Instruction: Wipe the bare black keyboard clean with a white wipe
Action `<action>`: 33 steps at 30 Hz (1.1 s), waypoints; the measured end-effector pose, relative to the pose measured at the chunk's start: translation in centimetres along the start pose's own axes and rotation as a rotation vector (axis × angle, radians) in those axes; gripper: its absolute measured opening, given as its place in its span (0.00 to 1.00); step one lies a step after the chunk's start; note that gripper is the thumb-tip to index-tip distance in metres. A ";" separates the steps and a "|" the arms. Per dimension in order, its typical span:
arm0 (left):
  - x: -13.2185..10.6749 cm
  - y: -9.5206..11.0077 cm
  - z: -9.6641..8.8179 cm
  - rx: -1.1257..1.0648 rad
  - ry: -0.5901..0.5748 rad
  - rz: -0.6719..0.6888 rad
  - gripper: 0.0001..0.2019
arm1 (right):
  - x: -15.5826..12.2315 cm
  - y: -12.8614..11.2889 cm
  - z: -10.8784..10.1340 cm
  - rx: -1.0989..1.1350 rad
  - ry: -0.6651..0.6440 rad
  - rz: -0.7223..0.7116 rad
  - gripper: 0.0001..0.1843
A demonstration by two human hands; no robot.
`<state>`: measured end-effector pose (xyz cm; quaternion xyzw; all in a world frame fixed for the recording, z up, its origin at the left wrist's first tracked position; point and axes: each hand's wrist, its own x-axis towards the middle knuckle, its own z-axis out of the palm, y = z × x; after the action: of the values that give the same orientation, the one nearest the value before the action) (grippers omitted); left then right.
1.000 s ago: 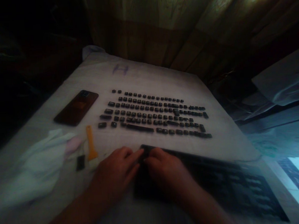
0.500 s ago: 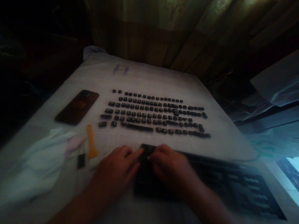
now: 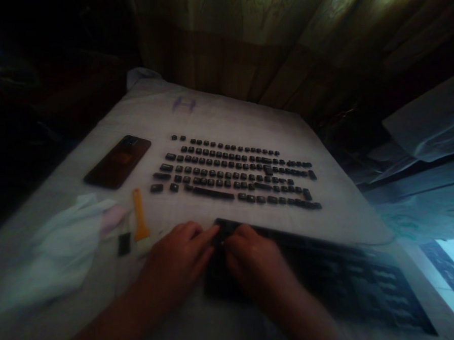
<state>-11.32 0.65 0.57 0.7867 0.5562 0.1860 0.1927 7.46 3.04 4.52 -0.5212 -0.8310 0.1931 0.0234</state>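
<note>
A black keyboard base point(image 3: 354, 275), stripped of its keycaps, lies at a slant in front of me. My left hand point(image 3: 180, 251) grips its upper left corner, index finger stretched onto the top and thumb by the side edge. Over the same corner, my right hand point(image 3: 254, 257) is closed with fingers pinched together on the base. Whatever is in that pinch is too small and blurred to name. Beyond the base, loose black keycaps point(image 3: 227, 165) are laid out in rows on a white cloth point(image 3: 231, 114), with the long space bar point(image 3: 213, 193) among them.
Left of the keycaps lies a dark phone point(image 3: 118, 162). Nearer me are a yellow-handled brush point(image 3: 138, 212), a small black piece point(image 3: 124, 244) and a crumpled white cloth point(image 3: 60, 255) with a pink patch. A curtain point(image 3: 220, 43) hangs behind; plastic sheeting point(image 3: 433, 123) is at right.
My right hand has shifted slightly left on the keyboard's corner. The small pale spot at its fingertips shows less now. My left hand stays in place.
</note>
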 end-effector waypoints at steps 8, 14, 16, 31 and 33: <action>-0.1 0.0 0.1 0.013 0.041 0.021 0.20 | -1.2 2.9 -0.6 0.213 0.154 -0.079 0.17; -0.1 0.0 0.1 -0.009 0.073 0.035 0.19 | -1.3 3.1 -0.2 0.018 0.089 -0.171 0.14; -0.1 0.0 0.1 -0.008 0.067 0.032 0.19 | -1.0 2.9 -0.2 -0.064 0.054 -0.164 0.13; -0.1 -0.1 0.2 0.009 0.075 0.038 0.20 | -1.5 4.0 -1.5 -0.121 0.020 -0.171 0.14; -0.1 -0.1 0.1 0.006 0.075 0.040 0.20 | -1.4 3.7 -1.3 -0.130 0.036 -0.171 0.14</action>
<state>-11.40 0.60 0.40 0.7906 0.5479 0.2176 0.1657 11.56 3.62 4.67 -0.4522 -0.8826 0.1266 0.0212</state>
